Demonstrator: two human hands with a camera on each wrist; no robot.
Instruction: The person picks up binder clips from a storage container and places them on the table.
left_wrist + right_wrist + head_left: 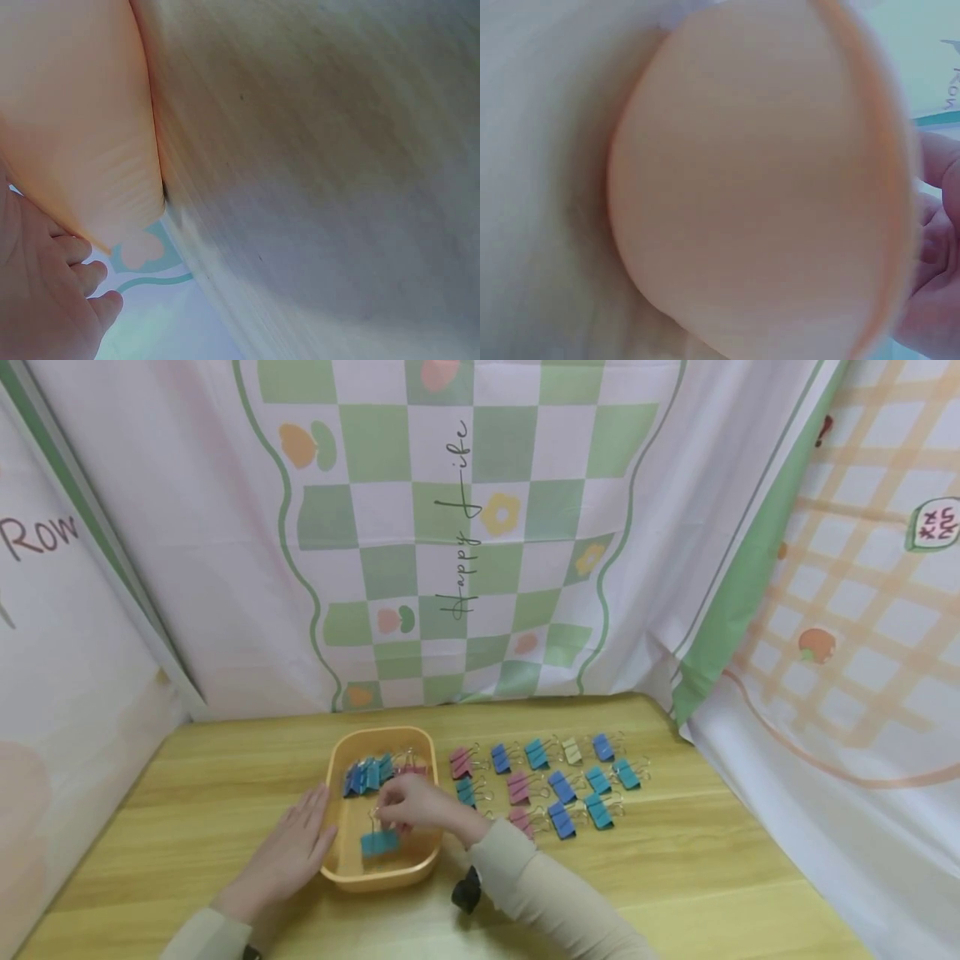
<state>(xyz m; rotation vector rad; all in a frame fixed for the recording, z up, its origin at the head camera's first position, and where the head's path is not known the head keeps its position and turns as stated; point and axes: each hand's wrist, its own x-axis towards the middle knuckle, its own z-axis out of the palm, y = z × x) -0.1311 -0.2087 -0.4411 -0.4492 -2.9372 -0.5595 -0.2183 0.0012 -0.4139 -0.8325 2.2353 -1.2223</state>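
Observation:
An orange plastic tray sits on the wooden table with binder clips inside it. My left hand lies along the tray's left side, fingers extended and touching the rim; the left wrist view shows these fingers against the outer wall. Over the tray's inside, my right hand pinches the wire handle of a teal binder clip, whose body hangs below the fingertips. Several blue and teal binder clips stand in a row at the tray's far end, with pink ones beside them, partly hidden by the right hand.
Right of the tray, loose binder clips lie in rough rows: pink, blue, teal and a pale yellow one. The right forearm overlaps the nearest ones. A checked curtain hangs behind the table's far edge.

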